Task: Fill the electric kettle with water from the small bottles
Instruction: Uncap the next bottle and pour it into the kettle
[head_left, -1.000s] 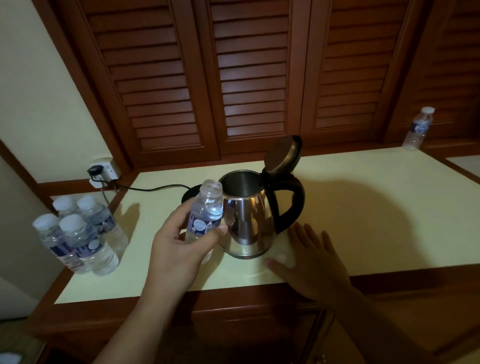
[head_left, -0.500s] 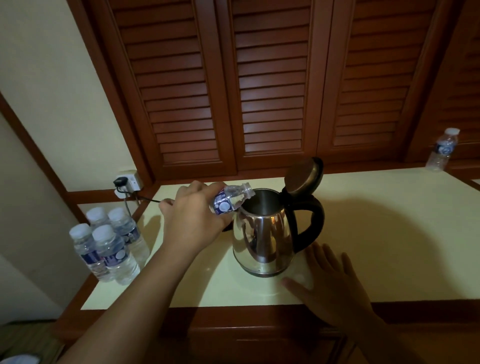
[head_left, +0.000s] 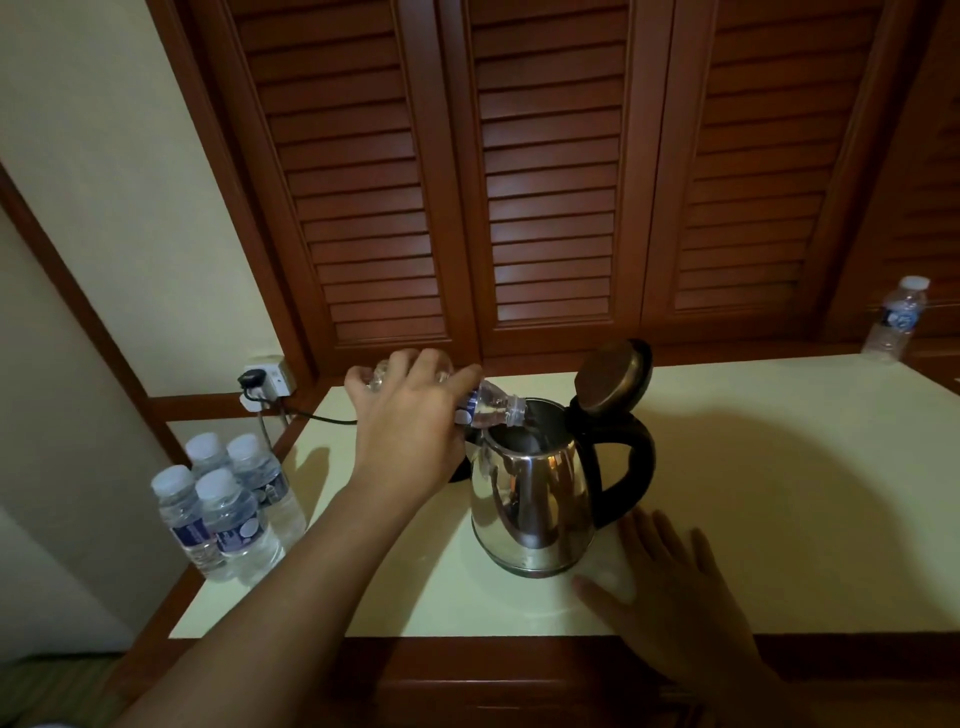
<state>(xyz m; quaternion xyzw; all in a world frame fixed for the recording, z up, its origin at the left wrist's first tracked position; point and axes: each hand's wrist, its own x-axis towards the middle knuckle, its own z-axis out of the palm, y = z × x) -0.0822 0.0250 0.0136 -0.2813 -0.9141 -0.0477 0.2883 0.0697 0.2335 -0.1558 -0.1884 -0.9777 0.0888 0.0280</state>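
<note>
Left hand (head_left: 410, 415) wraps round an uncapped small bottle (head_left: 488, 410), tipped nearly flat, with its mouth over the open kettle (head_left: 535, 499) near the worktop's (head_left: 779, 467) front edge. Pouring looks barely begun. Right hand (head_left: 670, 587) lies flat beside the kettle's base, fingers spread, holding nothing. Four capped bottles (head_left: 228, 509) wait by the left edge, so most of the filling remains.

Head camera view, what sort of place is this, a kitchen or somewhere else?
Probably a hotel room's tea corner rather than a full kitchen: an electric kettle on a cream counter, a cluster of small water bottles to the left, and louvred wooden doors behind.
</note>
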